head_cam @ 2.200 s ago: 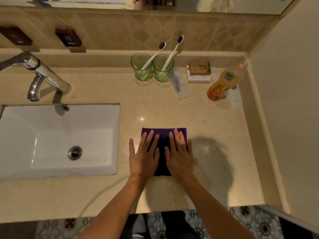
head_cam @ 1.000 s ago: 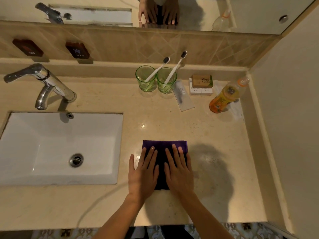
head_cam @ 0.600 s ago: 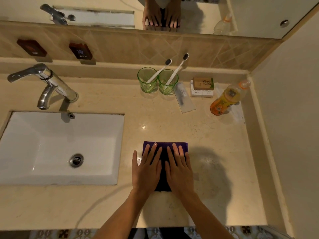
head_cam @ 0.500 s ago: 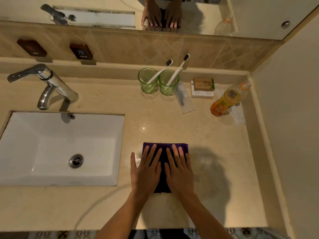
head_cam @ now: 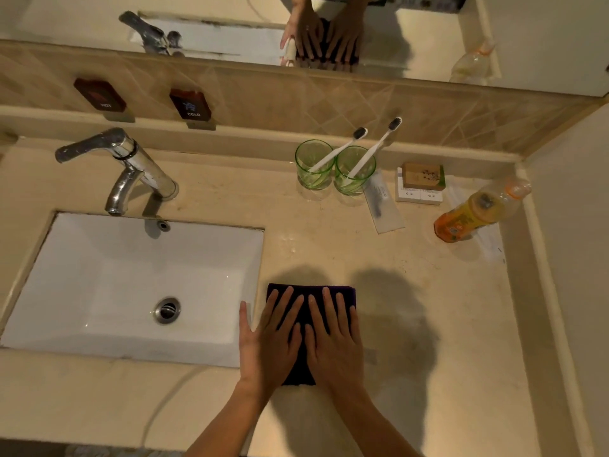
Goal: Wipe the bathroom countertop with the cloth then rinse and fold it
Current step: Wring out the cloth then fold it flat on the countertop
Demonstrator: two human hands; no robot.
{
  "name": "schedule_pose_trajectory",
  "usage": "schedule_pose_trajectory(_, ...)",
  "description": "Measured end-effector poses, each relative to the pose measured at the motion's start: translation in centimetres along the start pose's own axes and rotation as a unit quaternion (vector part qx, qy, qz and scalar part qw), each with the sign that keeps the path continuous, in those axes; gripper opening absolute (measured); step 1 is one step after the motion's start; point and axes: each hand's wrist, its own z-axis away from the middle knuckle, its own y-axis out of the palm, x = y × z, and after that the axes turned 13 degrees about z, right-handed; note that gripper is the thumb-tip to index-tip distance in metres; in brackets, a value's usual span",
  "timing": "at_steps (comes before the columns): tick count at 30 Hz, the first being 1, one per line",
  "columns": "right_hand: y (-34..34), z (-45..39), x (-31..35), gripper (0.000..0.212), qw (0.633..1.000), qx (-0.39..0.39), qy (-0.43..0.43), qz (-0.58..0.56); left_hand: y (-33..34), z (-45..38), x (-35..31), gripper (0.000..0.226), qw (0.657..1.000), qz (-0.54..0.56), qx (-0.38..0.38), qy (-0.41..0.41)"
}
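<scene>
Left hand point(head_cam: 268, 344) and right hand point(head_cam: 334, 341), fingers straight and slightly spread, press flat side by side on a folded dark purple cloth point(head_cam: 301, 351) lying on the beige stone countertop point(head_cam: 412, 324), just right of the white rectangular sink point(head_cam: 99, 291). Beyond: chrome faucet point(head_cam: 131, 166), two green glass tumblers point(head_cam: 334, 168) holding toothbrushes, orange plastic bottle point(head_cam: 474, 214).

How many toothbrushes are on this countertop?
2. One toothbrush stands in the left green glass, the other toothbrush in the right green glass, both at the back of the countertop.
</scene>
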Motion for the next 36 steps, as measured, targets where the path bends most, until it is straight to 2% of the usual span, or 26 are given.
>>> schedule_pose_trajectory(9,-0.6,-5.3,1.3,0.056,1.000,-0.012,0.012,-0.014,-1.0,-4.7,1.8,0.055,0.999,-0.013,0.035,-0.022)
schedule_pose_trajectory(14,-0.6,-8.7,1.5,0.051,0.995,-0.096,0.021,-0.008,-1.5,-8.4,2.5,0.055,1.000,-0.009,0.027,-0.012)
schedule_pose_trajectory(18,-0.9,-11.8,1.6,0.055,0.999,-0.024,0.036,-0.007,-1.5,-11.4,3.1,0.056,0.999,-0.001,0.023,-0.023)
schedule_pose_trajectory(21,-1.0,-13.9,1.4,0.055,0.999,0.000,0.040,0.002,-1.7,-13.6,3.5,0.056,1.000,-0.006,0.026,-0.014)
schedule_pose_trajectory(36,-1.5,-22.7,0.6,0.054,0.998,-0.013,0.059,0.001,-2.2,-22.9,4.6,0.056,1.000,0.013,0.015,0.006)
